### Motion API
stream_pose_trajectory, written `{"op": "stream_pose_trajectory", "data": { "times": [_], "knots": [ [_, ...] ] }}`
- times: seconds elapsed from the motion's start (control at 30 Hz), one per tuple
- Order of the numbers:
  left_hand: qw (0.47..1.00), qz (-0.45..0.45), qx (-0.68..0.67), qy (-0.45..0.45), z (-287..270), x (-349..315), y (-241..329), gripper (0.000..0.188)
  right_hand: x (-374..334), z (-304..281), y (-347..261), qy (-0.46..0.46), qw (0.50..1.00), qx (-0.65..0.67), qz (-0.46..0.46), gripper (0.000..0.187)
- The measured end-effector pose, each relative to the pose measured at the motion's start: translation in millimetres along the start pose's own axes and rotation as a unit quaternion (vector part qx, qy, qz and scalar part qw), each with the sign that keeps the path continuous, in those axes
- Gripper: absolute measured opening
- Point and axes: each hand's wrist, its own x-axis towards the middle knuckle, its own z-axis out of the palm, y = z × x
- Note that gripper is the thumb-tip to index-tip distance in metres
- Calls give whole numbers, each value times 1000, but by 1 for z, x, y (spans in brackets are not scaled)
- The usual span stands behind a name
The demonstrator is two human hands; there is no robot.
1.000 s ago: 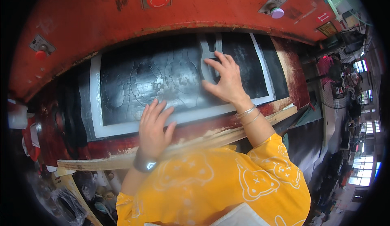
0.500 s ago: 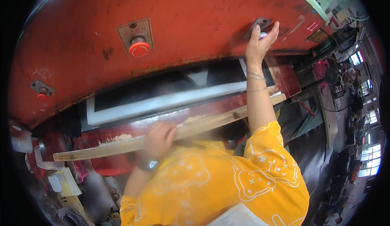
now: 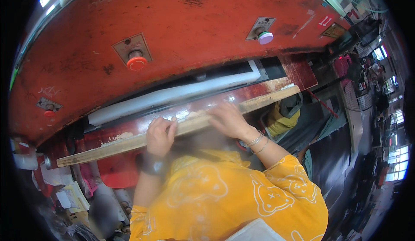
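My left hand [image 3: 160, 135] rests at the wooden strip [image 3: 194, 124] along the front edge of a dark red ledge, its fingers curled over the wood. To the right, my right hand [image 3: 230, 120] hovers over or touches the same strip. Its fingers are stretched out and slightly blurred. Behind the hands, a white block-like bar [image 3: 173, 99] lies along the ledge, beneath the large red machine panel [image 3: 181, 29]. A pale purple push button [image 3: 265, 37] on that panel is clear of my right hand.
On the red panel, a red mushroom button [image 3: 136, 62] sits left of centre, and a smaller red button [image 3: 49, 113] is at far left. Below the ledge stands a red seat-like surface [image 3: 119, 171]. A yellow-green bag [image 3: 281, 120] hangs at right, near a fan [image 3: 356, 96].
My right hand has left the purple button and come down to the wooden strip. The gap under the red panel looks narrower, with less black surface showing. My left hand stays at the strip.
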Motion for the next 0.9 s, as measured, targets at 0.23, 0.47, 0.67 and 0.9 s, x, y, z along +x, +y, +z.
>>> {"op": "stream_pose_trajectory", "data": {
  "times": [0.23,0.47,0.67,0.9],
  "knots": [
    [999,15,22,24,5,-8,3,18,-10,6,-13,39,999,-13,29,29],
    [1000,-10,0,-17,9,-48,16,20,-10,-34,-6,-164,967,151,125,27],
    [990,12,-29,-140,-8,-80,43,12,36,-24,-17,133,989,-28,61,75],
    [986,45,88,-136,-22,-98,49,41,13,-22,-33,59,998,-8,38,70]
  ]
}}
